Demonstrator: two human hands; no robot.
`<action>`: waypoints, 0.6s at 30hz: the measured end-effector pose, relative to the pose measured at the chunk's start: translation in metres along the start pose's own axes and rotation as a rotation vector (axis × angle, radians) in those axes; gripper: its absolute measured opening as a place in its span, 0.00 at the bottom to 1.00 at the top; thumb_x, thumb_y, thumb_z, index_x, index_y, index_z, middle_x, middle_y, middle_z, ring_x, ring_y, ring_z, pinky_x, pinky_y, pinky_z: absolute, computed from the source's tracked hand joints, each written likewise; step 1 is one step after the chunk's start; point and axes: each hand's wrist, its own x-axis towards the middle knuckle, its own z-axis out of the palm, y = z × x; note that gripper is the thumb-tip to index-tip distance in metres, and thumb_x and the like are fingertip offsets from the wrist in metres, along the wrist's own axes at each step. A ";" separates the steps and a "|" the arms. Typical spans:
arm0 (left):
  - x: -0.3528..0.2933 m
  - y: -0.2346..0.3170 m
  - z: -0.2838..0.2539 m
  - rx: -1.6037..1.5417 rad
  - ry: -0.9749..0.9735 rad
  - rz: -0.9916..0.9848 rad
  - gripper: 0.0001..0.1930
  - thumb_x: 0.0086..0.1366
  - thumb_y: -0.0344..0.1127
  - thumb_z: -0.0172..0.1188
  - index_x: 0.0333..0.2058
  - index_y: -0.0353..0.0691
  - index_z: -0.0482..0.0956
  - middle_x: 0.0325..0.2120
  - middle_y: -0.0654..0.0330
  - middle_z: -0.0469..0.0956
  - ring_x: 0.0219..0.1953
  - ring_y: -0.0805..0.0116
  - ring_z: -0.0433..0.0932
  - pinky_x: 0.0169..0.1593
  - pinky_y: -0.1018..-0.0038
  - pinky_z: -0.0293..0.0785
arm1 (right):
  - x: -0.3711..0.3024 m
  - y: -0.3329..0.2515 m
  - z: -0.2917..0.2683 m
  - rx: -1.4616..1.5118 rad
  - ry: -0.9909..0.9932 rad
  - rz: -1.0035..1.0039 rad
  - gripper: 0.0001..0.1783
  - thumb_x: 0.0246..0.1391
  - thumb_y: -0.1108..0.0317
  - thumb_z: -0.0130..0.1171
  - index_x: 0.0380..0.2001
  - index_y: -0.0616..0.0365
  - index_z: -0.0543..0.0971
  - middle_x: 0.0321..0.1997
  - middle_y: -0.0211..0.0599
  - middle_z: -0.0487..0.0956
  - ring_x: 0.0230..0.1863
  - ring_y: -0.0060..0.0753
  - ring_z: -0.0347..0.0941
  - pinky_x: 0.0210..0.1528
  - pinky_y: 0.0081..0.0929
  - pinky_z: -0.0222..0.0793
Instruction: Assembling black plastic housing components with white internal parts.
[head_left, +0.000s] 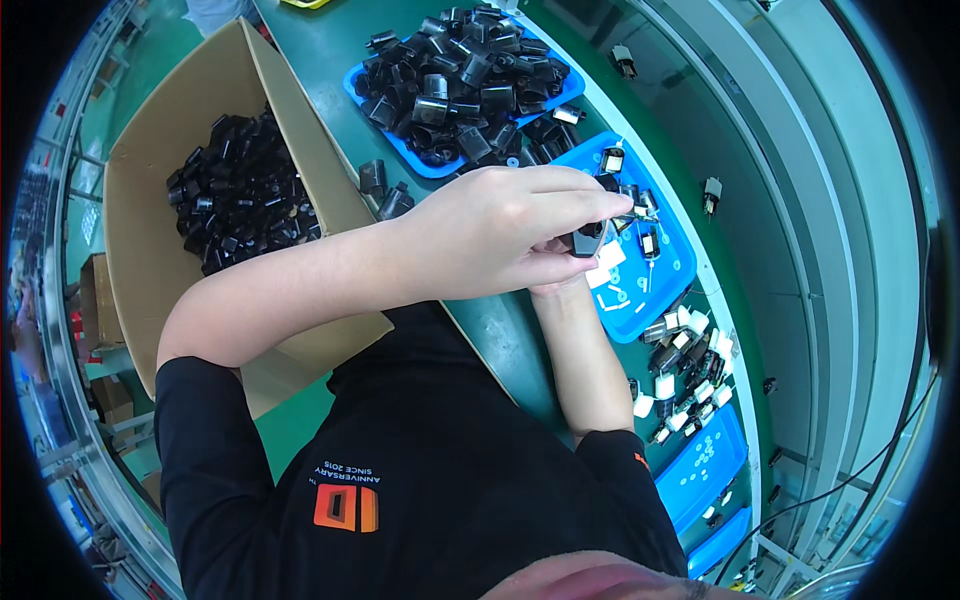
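Note:
My left hand [510,225] reaches across from the left, thumb and fingers closed round a small black plastic housing [588,240]. Under it comes my right forearm [580,350]; the right hand [558,286] is almost wholly covered by the left, so its fingers do not show. Just beyond both hands lies a blue tray [677,262] with small black-and-white parts [650,243], white pieces and pale rings. On its far side a second blue tray [428,167] is heaped with black housings [475,75]. Two more dark housings [372,178] rest on the table beside my left wrist.
A large open cardboard box [150,190] at left holds many black housings [240,190]. Several black parts with white ends [690,375] lie on the green table [505,340] to the right, near another blue tray [705,465] with rings. A pale rail [700,285] edges the table.

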 end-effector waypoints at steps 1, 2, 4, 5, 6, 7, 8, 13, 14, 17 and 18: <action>-0.001 0.000 0.000 -0.004 -0.005 -0.004 0.23 0.54 0.33 0.68 0.49 0.36 0.77 0.41 0.50 0.79 0.36 0.58 0.82 0.37 0.71 0.81 | 0.001 0.000 -0.003 -0.015 -0.040 -0.002 0.17 0.44 0.56 0.61 0.36 0.50 0.73 0.35 0.32 0.76 0.37 0.31 0.78 0.37 0.28 0.80; -0.001 -0.001 0.000 -0.005 -0.005 -0.005 0.23 0.54 0.33 0.68 0.49 0.36 0.77 0.41 0.50 0.79 0.36 0.58 0.82 0.37 0.71 0.81 | 0.002 0.000 -0.007 -0.031 -0.080 -0.007 0.17 0.44 0.56 0.61 0.36 0.50 0.73 0.35 0.32 0.76 0.37 0.31 0.78 0.36 0.28 0.80; -0.002 -0.004 0.002 -0.017 0.037 0.051 0.23 0.55 0.33 0.67 0.50 0.36 0.77 0.42 0.50 0.79 0.37 0.57 0.82 0.38 0.71 0.82 | 0.004 -0.001 -0.011 -0.062 -0.162 -0.018 0.17 0.44 0.56 0.61 0.36 0.50 0.73 0.35 0.32 0.76 0.37 0.31 0.78 0.36 0.27 0.80; -0.002 -0.003 0.002 -0.018 0.036 0.052 0.23 0.55 0.33 0.67 0.50 0.36 0.77 0.42 0.50 0.79 0.37 0.57 0.82 0.38 0.71 0.82 | 0.004 -0.002 -0.012 -0.077 -0.203 -0.025 0.17 0.44 0.55 0.61 0.36 0.50 0.73 0.35 0.32 0.76 0.37 0.31 0.78 0.36 0.27 0.80; -0.001 -0.002 0.003 -0.030 0.030 0.045 0.23 0.55 0.33 0.67 0.50 0.36 0.77 0.42 0.49 0.79 0.37 0.57 0.82 0.38 0.71 0.82 | 0.003 -0.002 -0.013 -0.093 -0.244 -0.031 0.17 0.44 0.55 0.61 0.36 0.50 0.73 0.35 0.32 0.76 0.37 0.31 0.78 0.36 0.27 0.80; -0.001 -0.001 0.002 -0.040 0.024 0.037 0.23 0.55 0.34 0.67 0.50 0.36 0.76 0.42 0.49 0.79 0.37 0.57 0.82 0.38 0.71 0.82 | 0.003 -0.001 -0.012 -0.092 -0.245 -0.031 0.17 0.44 0.55 0.61 0.36 0.50 0.73 0.35 0.32 0.76 0.37 0.31 0.78 0.36 0.27 0.80; -0.001 -0.001 0.003 -0.039 0.024 0.037 0.23 0.55 0.34 0.67 0.50 0.36 0.76 0.42 0.49 0.79 0.37 0.57 0.82 0.38 0.71 0.82 | 0.001 0.000 -0.011 -0.076 -0.196 -0.038 0.17 0.45 0.55 0.61 0.36 0.50 0.73 0.35 0.32 0.76 0.37 0.31 0.78 0.35 0.27 0.80; -0.004 0.001 0.004 -0.055 0.020 0.021 0.24 0.56 0.34 0.67 0.51 0.35 0.76 0.42 0.48 0.79 0.37 0.57 0.82 0.37 0.72 0.82 | -0.008 0.000 0.011 0.117 0.359 0.007 0.18 0.45 0.54 0.61 0.37 0.50 0.73 0.36 0.32 0.77 0.38 0.31 0.79 0.34 0.27 0.80; -0.002 0.001 0.005 -0.058 0.017 0.025 0.24 0.56 0.34 0.67 0.51 0.35 0.76 0.42 0.48 0.79 0.37 0.57 0.82 0.37 0.72 0.82 | -0.002 -0.001 -0.006 0.038 0.081 -0.010 0.18 0.44 0.54 0.61 0.36 0.50 0.73 0.36 0.32 0.77 0.36 0.31 0.79 0.33 0.26 0.79; -0.002 0.001 0.004 -0.057 0.025 0.040 0.24 0.56 0.34 0.67 0.51 0.35 0.75 0.42 0.48 0.79 0.37 0.57 0.82 0.37 0.72 0.82 | -0.006 -0.001 -0.008 0.044 0.008 0.008 0.20 0.44 0.53 0.61 0.39 0.50 0.73 0.37 0.34 0.77 0.36 0.31 0.78 0.32 0.24 0.78; -0.004 0.001 0.002 -0.054 -0.016 0.005 0.27 0.53 0.33 0.69 0.53 0.35 0.75 0.44 0.49 0.79 0.41 0.58 0.81 0.43 0.71 0.80 | -0.008 0.000 -0.001 0.128 0.212 0.037 0.23 0.44 0.53 0.61 0.42 0.51 0.73 0.39 0.36 0.76 0.37 0.31 0.78 0.32 0.23 0.76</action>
